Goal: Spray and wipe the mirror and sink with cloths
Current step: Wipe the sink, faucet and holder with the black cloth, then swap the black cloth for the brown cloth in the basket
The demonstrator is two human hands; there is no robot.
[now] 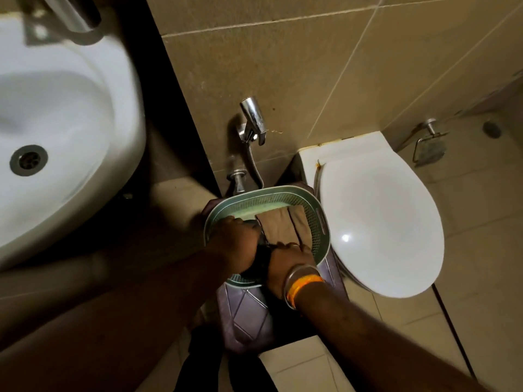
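A basket (319,222) sits at centre frame between the sink (93,142), upper left, and the toilet (379,216), right.

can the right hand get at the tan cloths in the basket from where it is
Probably yes. The right hand is already inside the green basket, right beside the tan cloths, which lie uncovered. Both hands seem busy with a dark item there.

no text, label, brand, number or sign can be read anywhere in the frame.
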